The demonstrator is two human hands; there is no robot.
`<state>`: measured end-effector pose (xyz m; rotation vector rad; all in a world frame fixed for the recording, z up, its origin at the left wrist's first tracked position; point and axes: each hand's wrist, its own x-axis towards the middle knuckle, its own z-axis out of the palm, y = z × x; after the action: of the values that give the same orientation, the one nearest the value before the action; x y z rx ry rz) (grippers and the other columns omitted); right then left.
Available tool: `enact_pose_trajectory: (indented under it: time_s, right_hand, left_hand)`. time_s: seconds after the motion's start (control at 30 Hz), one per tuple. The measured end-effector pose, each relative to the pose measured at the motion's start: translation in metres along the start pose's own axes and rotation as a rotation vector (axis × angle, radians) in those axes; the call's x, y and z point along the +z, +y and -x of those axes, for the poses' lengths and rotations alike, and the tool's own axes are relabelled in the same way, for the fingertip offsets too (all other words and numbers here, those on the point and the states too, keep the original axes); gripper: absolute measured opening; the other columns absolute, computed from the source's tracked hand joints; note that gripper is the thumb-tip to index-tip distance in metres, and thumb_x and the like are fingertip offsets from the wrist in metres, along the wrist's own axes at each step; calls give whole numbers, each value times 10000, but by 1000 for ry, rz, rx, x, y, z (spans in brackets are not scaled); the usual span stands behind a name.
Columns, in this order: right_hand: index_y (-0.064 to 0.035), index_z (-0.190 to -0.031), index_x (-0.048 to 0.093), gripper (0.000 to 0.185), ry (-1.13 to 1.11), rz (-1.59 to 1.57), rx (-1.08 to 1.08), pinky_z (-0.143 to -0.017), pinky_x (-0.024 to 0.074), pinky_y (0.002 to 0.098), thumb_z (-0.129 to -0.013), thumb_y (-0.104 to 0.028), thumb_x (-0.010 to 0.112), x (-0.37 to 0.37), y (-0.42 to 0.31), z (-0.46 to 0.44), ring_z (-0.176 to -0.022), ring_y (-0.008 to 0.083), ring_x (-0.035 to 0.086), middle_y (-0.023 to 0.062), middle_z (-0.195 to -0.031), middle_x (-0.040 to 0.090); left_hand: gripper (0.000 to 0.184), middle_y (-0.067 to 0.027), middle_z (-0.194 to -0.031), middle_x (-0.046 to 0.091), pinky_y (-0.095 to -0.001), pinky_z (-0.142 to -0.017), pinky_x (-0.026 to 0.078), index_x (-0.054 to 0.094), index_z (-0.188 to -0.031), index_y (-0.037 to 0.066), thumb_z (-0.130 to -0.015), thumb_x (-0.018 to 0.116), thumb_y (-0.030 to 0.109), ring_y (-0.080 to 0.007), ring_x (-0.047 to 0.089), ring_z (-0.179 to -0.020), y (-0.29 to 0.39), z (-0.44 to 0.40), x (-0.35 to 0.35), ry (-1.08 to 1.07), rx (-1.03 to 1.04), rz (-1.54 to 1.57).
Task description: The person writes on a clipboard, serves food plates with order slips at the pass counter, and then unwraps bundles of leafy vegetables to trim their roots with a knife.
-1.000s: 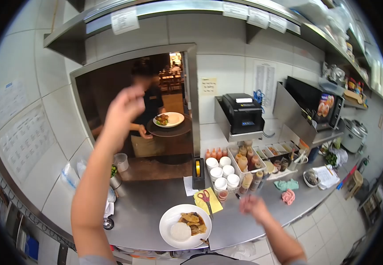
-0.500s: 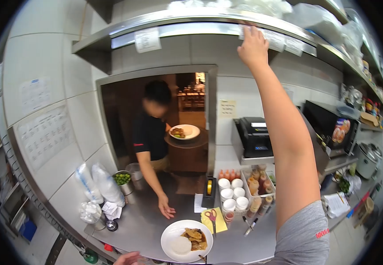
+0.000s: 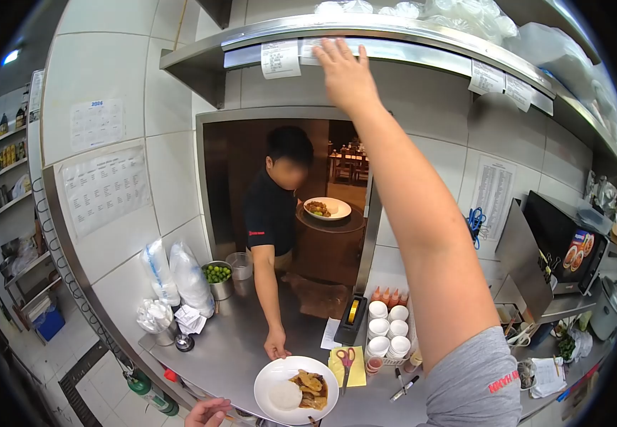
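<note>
My right hand (image 3: 349, 75) is raised to the metal rail (image 3: 394, 48) on the shelf edge. Its fingers are stretched out over a paper slip (image 3: 310, 51), beside another printed order slip (image 3: 280, 58). Low in the view, my left hand (image 3: 207, 413) is partly cut off, fingers loosely extended, with nothing seen in it. Just right of it, a white plate (image 3: 266, 388) holds rice (image 3: 284, 396) and a brown saucy dish (image 3: 311, 390). A co-worker's hand (image 3: 276, 344) touches the plate's far rim.
Beyond the pass window, the co-worker (image 3: 269, 206) carries a tray (image 3: 330, 222) with a plate of food (image 3: 328, 208). On the counter are scissors (image 3: 346, 361) on yellow paper, a tape dispenser (image 3: 352, 320), white cups (image 3: 378, 327) and a pot of green limes (image 3: 217, 276).
My right hand has moved left along the rail, from near the right-hand slips to beside the left one. The co-worker's hand has come down to the plate's rim. The view has shifted.
</note>
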<state>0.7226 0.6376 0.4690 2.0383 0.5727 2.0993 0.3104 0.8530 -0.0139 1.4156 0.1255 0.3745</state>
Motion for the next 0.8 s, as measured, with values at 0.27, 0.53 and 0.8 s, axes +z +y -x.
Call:
enact_pose_trajectory:
  time_s: [0.27, 0.53, 0.8]
  right_hand:
    - [-51, -915, 661, 233, 589, -458, -110, -773, 498, 397, -728, 28, 546, -62, 35, 25, -870, 301, 639, 123, -903, 679]
    - [-74, -1215, 577, 424, -670, -1317, -995, -1042, 344, 526, -797, -140, 578, -212, -218, 347, -1271, 340, 445, 185, -1289, 525]
    - [-90, -1165, 632, 364, -1169, -1570, 5, -999, 418, 436, -804, -110, 679, -189, -242, 406, -1176, 322, 527, 111, -1224, 595]
  left_hand:
    - [319, -170, -1158, 630, -386, -971, 462, 558, -1178, -42, -891, 613, 88, -267, 615, -1064, 4, -16, 10, 80, -12, -28]
    - [722, -156, -1342, 487, -339, -1049, 360, 91, -1525, 145, -948, 517, 65, -216, 439, -1281, -27, -60, 56, -66, -263, 578]
    - [714, -120, -1280, 550, -301, -954, 413, 444, -1413, 143, -775, 521, -169, -216, 525, -1129, -126, -223, -125, 375, -7, -286]
